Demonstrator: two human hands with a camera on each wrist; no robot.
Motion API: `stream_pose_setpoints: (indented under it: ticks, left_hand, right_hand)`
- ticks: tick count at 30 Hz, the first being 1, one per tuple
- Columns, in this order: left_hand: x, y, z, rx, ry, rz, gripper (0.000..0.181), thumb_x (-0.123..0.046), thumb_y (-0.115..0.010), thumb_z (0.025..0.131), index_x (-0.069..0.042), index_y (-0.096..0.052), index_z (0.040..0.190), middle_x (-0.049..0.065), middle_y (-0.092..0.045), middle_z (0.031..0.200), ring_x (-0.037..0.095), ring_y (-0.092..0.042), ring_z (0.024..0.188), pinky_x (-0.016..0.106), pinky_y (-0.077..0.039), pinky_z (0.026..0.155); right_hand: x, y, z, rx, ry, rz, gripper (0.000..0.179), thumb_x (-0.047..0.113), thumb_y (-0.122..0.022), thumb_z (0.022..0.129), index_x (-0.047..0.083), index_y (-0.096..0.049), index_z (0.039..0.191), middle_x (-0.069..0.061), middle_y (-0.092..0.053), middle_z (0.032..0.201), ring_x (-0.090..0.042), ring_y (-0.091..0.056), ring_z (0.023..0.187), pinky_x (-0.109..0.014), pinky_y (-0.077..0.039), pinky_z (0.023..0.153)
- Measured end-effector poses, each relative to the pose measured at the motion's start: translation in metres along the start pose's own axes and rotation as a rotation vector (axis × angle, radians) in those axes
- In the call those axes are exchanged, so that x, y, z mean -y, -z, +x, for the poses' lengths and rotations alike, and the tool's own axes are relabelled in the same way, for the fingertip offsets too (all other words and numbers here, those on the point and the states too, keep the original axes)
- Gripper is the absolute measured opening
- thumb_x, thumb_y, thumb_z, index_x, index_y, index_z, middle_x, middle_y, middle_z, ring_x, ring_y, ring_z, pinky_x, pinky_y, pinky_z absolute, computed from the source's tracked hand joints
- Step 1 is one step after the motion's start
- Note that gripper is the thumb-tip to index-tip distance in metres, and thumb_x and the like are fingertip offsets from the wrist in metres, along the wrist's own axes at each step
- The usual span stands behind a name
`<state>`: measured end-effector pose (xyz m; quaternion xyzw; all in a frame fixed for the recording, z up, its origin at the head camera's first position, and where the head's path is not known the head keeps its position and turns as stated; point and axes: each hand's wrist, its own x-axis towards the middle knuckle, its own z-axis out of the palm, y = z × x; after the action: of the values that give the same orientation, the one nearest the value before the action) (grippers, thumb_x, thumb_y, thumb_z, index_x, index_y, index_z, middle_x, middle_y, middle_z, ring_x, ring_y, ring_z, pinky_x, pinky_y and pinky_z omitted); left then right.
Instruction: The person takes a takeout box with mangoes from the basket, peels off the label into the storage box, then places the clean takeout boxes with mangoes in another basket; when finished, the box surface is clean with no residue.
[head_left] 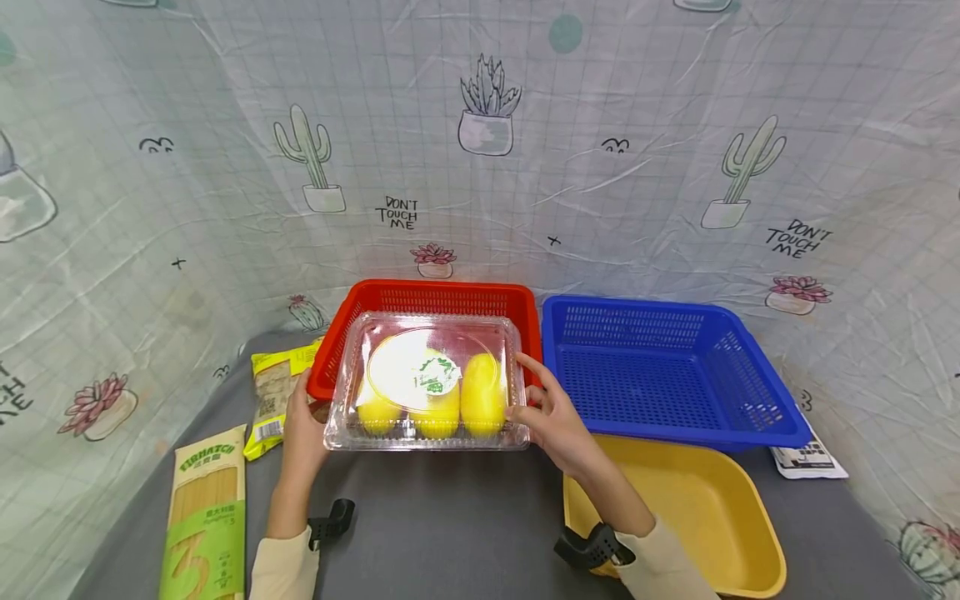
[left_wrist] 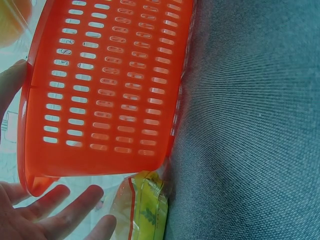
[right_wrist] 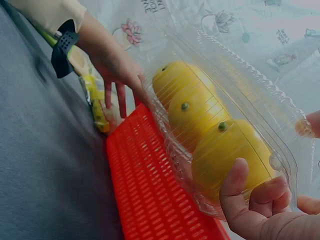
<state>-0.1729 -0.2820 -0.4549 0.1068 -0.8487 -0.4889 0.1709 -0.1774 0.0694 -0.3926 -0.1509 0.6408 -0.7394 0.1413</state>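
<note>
A clear plastic clamshell box [head_left: 431, 329] with three yellow fruits [head_left: 483, 396] inside hangs tilted over the front of the red basket [head_left: 450, 286]. My right hand [head_left: 558, 425] grips its right end, thumb on the near side and fingers curled around the edge, as the right wrist view shows. At the box's left end is my left hand [head_left: 300, 442]; its fingers [left_wrist: 75, 210] are spread and fairly straight. The left thumb [left_wrist: 12, 82] is up beside the box's end; whether it touches is unclear. A round label with green print sits on the lid.
A blue basket [head_left: 637, 302] stands to the right of the red one, with a yellow basin [head_left: 690, 508] in front. A yellow food bag [head_left: 270, 396] and a pasta pack [head_left: 202, 525] lie at left. A white packet [head_left: 813, 461] pokes out beyond the blue basket.
</note>
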Motion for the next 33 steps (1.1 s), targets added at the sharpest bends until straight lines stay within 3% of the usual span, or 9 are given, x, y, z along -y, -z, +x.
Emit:
stream_pose_setpoints:
  ticks: [7,14,24,29,33]
  left_hand:
    - [-0.001,0.001,-0.002,-0.026,0.004,0.008,0.087,-0.003,-0.071,0.084,0.002,-0.017,0.153,0.033,-0.034,0.139,0.049,-0.053,0.116,0.054,-0.044,0.1]
    - [-0.001,0.001,-0.002,-0.033,-0.008,0.008,0.088,-0.005,-0.073,0.083,0.003,-0.018,0.153,0.033,-0.035,0.135,0.049,-0.053,0.115,0.054,-0.045,0.099]
    - [-0.001,0.0,-0.002,-0.019,-0.009,0.031,0.08,-0.004,-0.065,0.091,0.002,-0.016,0.154,0.033,-0.033,0.139,0.05,-0.051,0.117,0.055,-0.042,0.102]
    - [-0.001,0.0,-0.002,-0.019,-0.024,0.03,0.076,-0.004,-0.063,0.092,0.003,-0.018,0.153,0.032,-0.033,0.141,0.049,-0.05,0.116,0.056,-0.041,0.103]
    - [0.0,0.0,-0.002,-0.027,-0.024,0.038,0.076,-0.005,-0.063,0.092,0.004,-0.018,0.152,0.032,-0.034,0.14,0.05,-0.051,0.115,0.056,-0.041,0.102]
  right_hand:
    - [-0.01,0.003,-0.011,0.034,0.01,0.031,0.076,-0.001,-0.054,0.089,0.019,-0.021,0.154,-0.009,-0.044,0.09,-0.013,-0.05,0.072,-0.018,-0.035,0.052]
    - [-0.011,0.001,-0.018,0.036,0.022,0.033,0.077,-0.002,-0.055,0.089,0.016,-0.02,0.154,-0.011,-0.049,0.097,-0.017,-0.056,0.082,-0.024,-0.054,0.071]
    - [-0.003,-0.006,-0.031,0.067,0.002,0.013,0.079,-0.001,-0.058,0.088,0.014,-0.017,0.154,-0.014,-0.052,0.106,-0.023,-0.059,0.095,-0.032,-0.057,0.082]
    - [0.0,-0.01,-0.04,0.078,-0.008,0.014,0.079,0.0,-0.059,0.089,0.012,-0.017,0.154,-0.013,-0.051,0.103,-0.018,-0.06,0.086,-0.027,-0.056,0.077]
    - [-0.003,-0.014,-0.048,0.077,-0.012,0.031,0.078,-0.001,-0.058,0.089,0.013,-0.018,0.154,-0.01,-0.048,0.096,-0.012,-0.054,0.074,-0.018,-0.048,0.063]
